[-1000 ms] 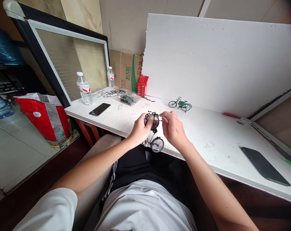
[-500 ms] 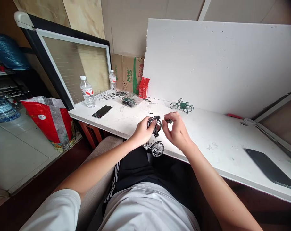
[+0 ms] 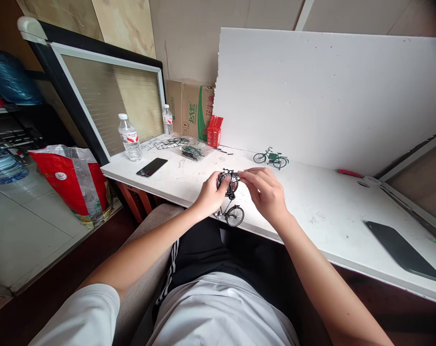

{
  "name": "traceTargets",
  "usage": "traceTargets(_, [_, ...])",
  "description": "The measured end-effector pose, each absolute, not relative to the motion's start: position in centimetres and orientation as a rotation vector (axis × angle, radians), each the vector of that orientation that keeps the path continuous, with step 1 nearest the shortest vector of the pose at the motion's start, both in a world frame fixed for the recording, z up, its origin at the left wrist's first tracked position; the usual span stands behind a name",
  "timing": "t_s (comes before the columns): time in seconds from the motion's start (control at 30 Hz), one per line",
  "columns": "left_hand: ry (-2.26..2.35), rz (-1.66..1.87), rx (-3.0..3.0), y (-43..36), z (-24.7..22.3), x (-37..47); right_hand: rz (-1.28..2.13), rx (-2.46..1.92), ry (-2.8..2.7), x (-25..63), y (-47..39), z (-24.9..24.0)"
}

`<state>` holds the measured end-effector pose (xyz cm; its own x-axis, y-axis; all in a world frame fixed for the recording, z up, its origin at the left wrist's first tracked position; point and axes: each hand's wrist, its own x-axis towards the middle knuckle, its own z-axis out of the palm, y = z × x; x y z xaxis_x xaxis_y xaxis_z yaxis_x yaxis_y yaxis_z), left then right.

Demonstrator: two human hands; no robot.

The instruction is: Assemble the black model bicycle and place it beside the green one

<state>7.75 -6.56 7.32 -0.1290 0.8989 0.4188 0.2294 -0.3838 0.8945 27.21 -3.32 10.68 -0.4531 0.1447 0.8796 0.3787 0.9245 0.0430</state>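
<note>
Sitting at the table, the person is gripping a black model bike with the left hand, fingers closed round its upper wheel, above the table edge. The right hand is pinching something small at its top. Both wheels are on, so it looks nearly assembled; a finished green bike is standing farther back.

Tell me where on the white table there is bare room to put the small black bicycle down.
The widest bare patch of the white table lies between the right hand, the green model bicycle and the dark phone. A smaller one lies between the other phone and the left hand. The far left corner is crowded: water bottles, parts bag, red carton.
</note>
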Motion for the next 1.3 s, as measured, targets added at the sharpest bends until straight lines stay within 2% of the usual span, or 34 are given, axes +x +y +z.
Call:
traceTargets(0.2, [1.187,1.627,1.470,-6.4,7.9,7.6,-0.264,-0.319,-1.853,27.4,-3.8,11.0])
traceTargets(0.43, [1.031,1.475,0.913,-4.0,5.9,7.4,-0.232,-0.469,-1.923,26.9,-2.4,9.6])
traceTargets(0.63, [1.118,1.443,0.787,-2.3,4.2,6.3,-0.014,-0.704,-1.936,27.7,0.2,7.4])
traceTargets(0.87, [1.130,1.419,0.782,-2.5,4.5,5.8,0.207,-1.102,-2.030,29.1,3.3,5.4])
traceTargets(1.0, [1.137,1.399,0.776,-2.6,4.6,5.8,0.224,-1.413,-2.172,29.9,4.1,4.7])
traceTargets(1.13, [1.149,1.376,0.772,-2.6,4.6,5.8,0.226,-1.532,-2.257,30.3,4.1,4.1])
traceTargets(1.3, [1.159,1.374,0.758,-2.1,4.4,5.4,0.050,-1.562,-2.247,28.8,2.1,5.5])
